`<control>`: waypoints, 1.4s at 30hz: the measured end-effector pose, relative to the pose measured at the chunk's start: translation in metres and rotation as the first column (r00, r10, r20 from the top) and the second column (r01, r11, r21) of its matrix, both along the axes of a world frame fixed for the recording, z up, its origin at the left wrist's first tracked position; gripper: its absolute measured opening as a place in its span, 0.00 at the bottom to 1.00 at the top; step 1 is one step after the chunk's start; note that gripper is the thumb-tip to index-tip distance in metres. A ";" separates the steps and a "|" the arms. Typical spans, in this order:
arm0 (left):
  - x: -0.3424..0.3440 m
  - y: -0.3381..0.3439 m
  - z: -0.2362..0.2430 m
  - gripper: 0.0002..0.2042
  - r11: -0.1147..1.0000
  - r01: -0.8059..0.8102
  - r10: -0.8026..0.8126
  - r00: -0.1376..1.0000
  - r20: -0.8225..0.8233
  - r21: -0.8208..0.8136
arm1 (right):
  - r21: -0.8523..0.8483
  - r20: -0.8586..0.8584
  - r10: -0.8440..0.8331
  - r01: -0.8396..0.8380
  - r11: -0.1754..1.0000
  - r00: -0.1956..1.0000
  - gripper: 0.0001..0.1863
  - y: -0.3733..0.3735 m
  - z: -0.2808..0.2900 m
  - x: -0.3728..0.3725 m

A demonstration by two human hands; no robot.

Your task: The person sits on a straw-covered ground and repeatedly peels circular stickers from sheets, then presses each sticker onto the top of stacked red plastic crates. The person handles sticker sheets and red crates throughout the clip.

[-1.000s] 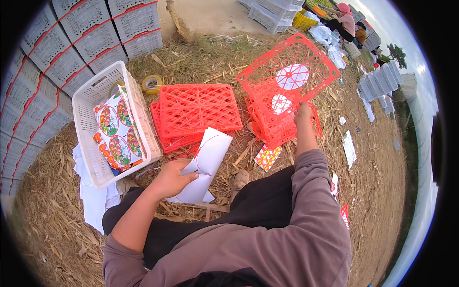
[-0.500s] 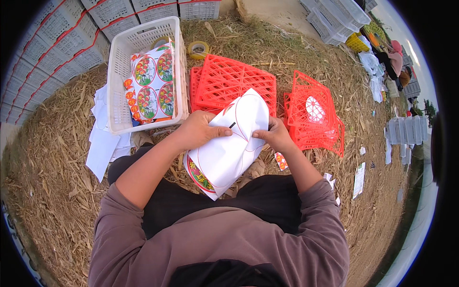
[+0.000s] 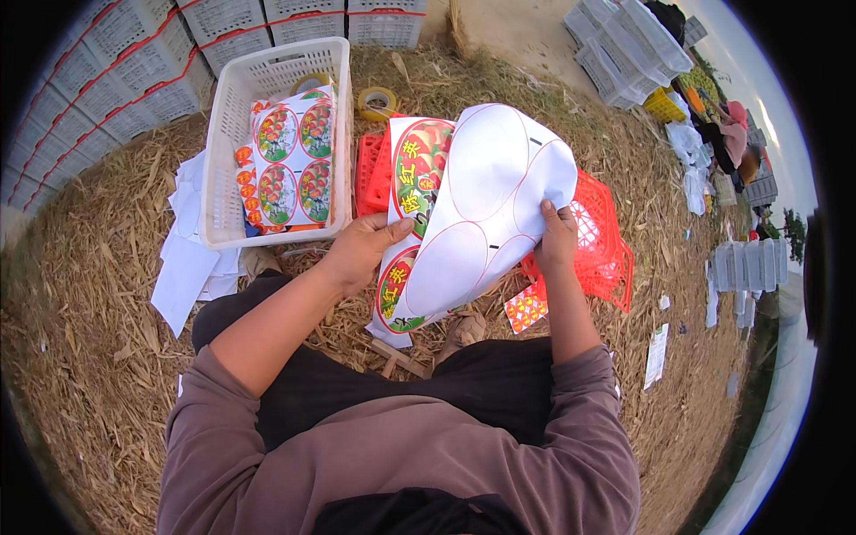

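Both hands hold up a sheet of oval stickers above my lap. Its left strip shows red and green printed ovals; the larger right part is white with oval outlines and curls over at the right. My left hand pinches the left edge, thumb on top of the print. Thumb and fingers of my right hand close on the sheet's right edge. Behind the sheet, red plastic lattice panels are partly hidden. More such red panels lie at the right, with a white oval among them.
A white plastic crate at the left holds printed sticker sheets and a tape roll. Another tape roll lies beside it. White papers and a small orange sticker sheet lie on straw. Stacked crates stand far left; a person is far right.
The sheet, earlier folded between my closely held hands, is spread wider and raised, with more print showing at its left. My right hand has moved right and up, away from the left.
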State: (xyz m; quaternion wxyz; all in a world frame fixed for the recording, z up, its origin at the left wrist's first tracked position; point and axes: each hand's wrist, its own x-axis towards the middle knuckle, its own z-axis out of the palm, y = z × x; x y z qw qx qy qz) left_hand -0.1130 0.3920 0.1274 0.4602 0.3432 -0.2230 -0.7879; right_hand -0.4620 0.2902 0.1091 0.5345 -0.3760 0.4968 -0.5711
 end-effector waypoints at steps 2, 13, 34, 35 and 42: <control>0.005 -0.003 0.003 0.15 0.998 -0.057 0.054 0.991 -0.123 -0.015 | 0.006 0.068 -0.092 0.091 0.996 0.993 0.19 -0.016 0.002 -0.029; 0.029 -0.007 0.009 0.19 0.948 -0.035 -0.092 0.922 -0.377 -0.316 | -0.272 -0.667 -0.232 0.059 0.961 0.708 0.14 -0.021 0.006 -0.077; -0.006 -0.008 -0.012 0.14 0.963 -0.019 0.152 0.862 0.484 -0.268 | -0.010 -0.078 0.086 -0.087 0.996 0.993 0.14 0.014 0.029 0.021; -0.005 -0.009 -0.011 0.14 0.951 -0.030 0.194 0.833 0.518 -0.308 | -0.214 -0.252 0.033 -0.089 0.973 0.967 0.13 0.016 0.031 0.021; -0.006 -0.005 -0.010 0.18 0.934 -0.160 0.320 0.768 0.554 -0.319 | -0.166 -0.327 -0.084 0.031 0.986 0.941 0.13 -0.003 0.068 0.004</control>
